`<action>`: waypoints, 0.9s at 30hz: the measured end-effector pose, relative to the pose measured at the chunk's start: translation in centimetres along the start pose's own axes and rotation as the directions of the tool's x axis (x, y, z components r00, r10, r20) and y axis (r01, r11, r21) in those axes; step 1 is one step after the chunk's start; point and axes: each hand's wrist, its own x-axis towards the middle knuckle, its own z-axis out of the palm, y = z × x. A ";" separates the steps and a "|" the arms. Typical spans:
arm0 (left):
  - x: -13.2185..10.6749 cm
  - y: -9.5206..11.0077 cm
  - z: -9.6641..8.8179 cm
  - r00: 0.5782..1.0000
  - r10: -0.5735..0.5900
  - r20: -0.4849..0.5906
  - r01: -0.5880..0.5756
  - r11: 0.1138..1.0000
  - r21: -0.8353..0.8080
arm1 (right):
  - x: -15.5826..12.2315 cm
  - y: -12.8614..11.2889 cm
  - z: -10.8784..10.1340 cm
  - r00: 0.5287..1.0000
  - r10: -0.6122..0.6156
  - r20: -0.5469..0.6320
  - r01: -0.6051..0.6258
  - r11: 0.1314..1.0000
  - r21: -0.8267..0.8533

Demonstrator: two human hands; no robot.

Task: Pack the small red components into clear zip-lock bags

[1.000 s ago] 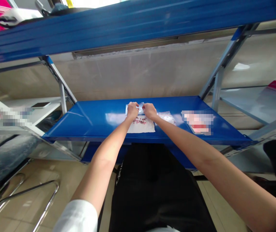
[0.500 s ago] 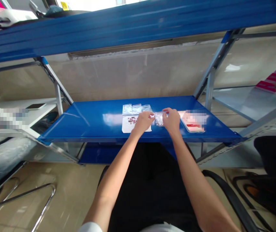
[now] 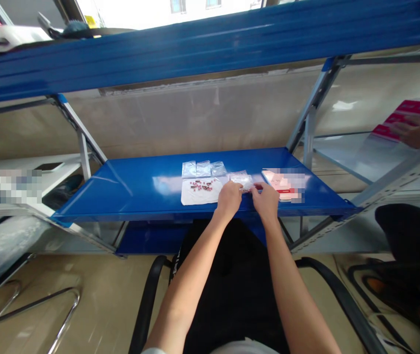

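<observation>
Both my hands sit at the front of a blue steel shelf (image 3: 132, 189). My left hand (image 3: 229, 199) and my right hand (image 3: 265, 201) hold a small clear plastic bag (image 3: 240, 180) between them, pinching its lower edge. Left of it lies a white sheet (image 3: 191, 196) carrying several small red-brown pieces (image 3: 201, 186). Several clear plastic bags (image 3: 203, 169) lie flat behind the sheet. To the right of my right hand lies a red and white packet (image 3: 281, 185), partly pixelated.
At right, another person's hand (image 3: 414, 135) holds a pink-printed sheet (image 3: 405, 117) above a lower shelf. A blue shelf beam (image 3: 210, 54) runs overhead. Steel uprights stand at both shelf ends. Black chair arms (image 3: 147, 305) flank my lap.
My hands have come closer together over the small bag, which has moved left and nearer the sheet. The other person's hand has moved left with the pink sheet.
</observation>
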 end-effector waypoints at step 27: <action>-7.9 1.2 -1.7 0.904 -0.364 -0.224 0.035 0.585 -0.810 | -3.8 -2.5 -3.4 0.886 0.130 0.445 -0.462 0.327 0.825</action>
